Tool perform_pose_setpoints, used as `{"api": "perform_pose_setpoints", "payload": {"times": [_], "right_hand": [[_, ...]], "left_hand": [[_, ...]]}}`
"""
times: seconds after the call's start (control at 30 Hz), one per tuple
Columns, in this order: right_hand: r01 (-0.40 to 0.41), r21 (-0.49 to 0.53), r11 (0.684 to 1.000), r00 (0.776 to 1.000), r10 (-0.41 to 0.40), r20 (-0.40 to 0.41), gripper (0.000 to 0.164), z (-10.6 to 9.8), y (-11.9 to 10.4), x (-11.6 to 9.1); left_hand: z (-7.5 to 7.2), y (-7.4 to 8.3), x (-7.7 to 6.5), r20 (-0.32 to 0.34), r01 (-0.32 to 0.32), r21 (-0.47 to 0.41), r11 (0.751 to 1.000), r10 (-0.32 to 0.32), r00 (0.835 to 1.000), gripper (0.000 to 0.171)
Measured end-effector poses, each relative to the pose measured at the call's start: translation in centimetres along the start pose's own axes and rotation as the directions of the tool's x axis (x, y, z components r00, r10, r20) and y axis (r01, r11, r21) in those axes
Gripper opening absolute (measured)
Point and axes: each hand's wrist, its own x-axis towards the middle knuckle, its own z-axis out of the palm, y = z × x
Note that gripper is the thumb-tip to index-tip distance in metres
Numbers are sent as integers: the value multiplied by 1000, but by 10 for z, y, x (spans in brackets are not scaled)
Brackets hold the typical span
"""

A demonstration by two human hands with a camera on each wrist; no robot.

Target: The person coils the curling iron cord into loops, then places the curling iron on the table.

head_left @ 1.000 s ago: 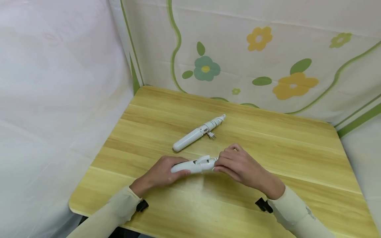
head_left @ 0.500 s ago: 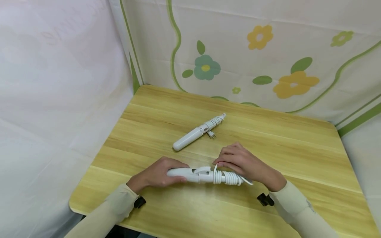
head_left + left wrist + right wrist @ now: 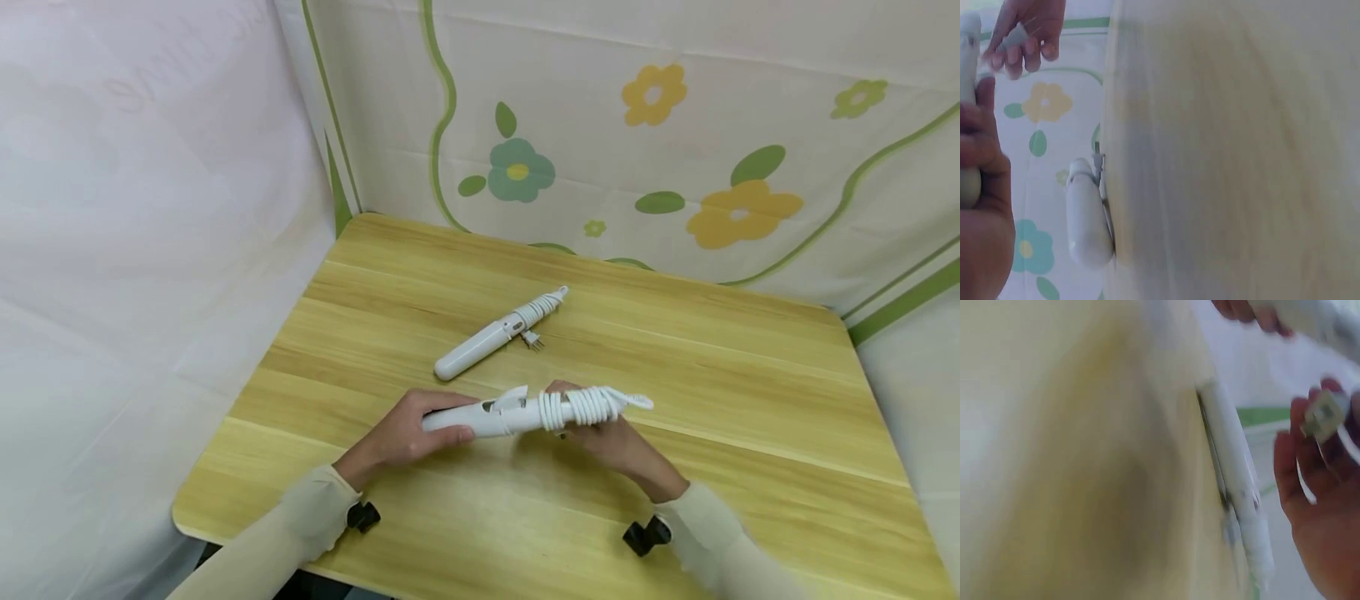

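Note:
A white hair styling iron [image 3: 487, 419] with a raised lever is held over the table, tilted slightly up to the right. My left hand [image 3: 405, 429] grips its rounded left end, thumb on the near side. White cord [image 3: 592, 406] is coiled round the handle at the right. Behind and below that coil is my right hand [image 3: 618, 446], partly hidden by it in the head view. The right wrist view shows a plug [image 3: 1325, 415] held at the right hand's curled fingers, with the thumb at the image edge. Motion blurs both wrist views.
A second white styling iron [image 3: 480, 346] lies farther back on the wooden table [image 3: 720, 392], its cord wound round the handle and its plug [image 3: 533, 339] beside it. A flower-printed curtain [image 3: 585, 150] stands behind the table; white cloth [image 3: 150, 292] hangs at the left.
My right hand has gone from above the cord coil to behind and below it, now with the plug. The held iron has risen at its right end; my left hand keeps its grip.

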Motion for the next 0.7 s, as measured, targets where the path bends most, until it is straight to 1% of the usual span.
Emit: {"api": "perform_pose_setpoints", "payload": {"times": [0.03, 0.07, 0.1, 0.13, 0.17, 0.23, 0.3, 0.43, 0.5, 0.57, 0.63, 0.7], "right_hand": [[-63, 11, 998, 997, 63, -32, 22, 6, -1, -1], [-139, 23, 990, 988, 140, -61, 22, 11, -3, -3], [-199, 33, 979, 975, 201, -90, 23, 15, -5, -4], [-245, 21, 969, 962, 246, -119, 23, 19, -7, -4], [-285, 3, 959, 949, 282, -142, 22, 22, -9, -4], [-324, -51, 945, 934, 311, -176, 18, 28, -13, -4], [-331, -125, 935, 929, 301, -214, 12, 31, -16, -5], [-323, -258, 910, 931, 256, -262, 2, 37, -21, -4], [-323, -318, 891, 931, 239, -275, 5, 40, -23, -4], [-313, -388, 867, 932, 203, -299, 11, 43, -25, -4], [-295, -454, 841, 931, 145, -335, 15, 46, -24, -4], [-273, -518, 811, 923, 69, -378, 17, 48, -23, -4]], "left_hand": [[2, 1, 1, -28, 10, 9, 1000, -10, 1000, 38], [3, 1, 1, -56, 18, 23, 1000, -17, 998, 38], [5, 2, 2, -82, 26, 36, 999, -23, 996, 38], [7, 3, 3, -108, 31, 53, 998, -26, 994, 38], [8, 5, 3, -132, 39, 65, 997, -30, 991, 37], [11, 7, 4, -171, 39, 89, 995, -24, 985, 36], [15, 9, 5, -200, 24, 110, 994, -2, 980, 35], [20, 12, 6, -240, -21, 177, 984, 63, 969, 35], [22, 12, 6, -264, -26, 224, 974, 86, 961, 37], [24, 12, 6, -294, -11, 262, 965, 90, 952, 39], [25, 12, 6, -319, 8, 294, 956, 90, 943, 40], [27, 12, 7, -339, 17, 314, 949, 95, 936, 42]]}}
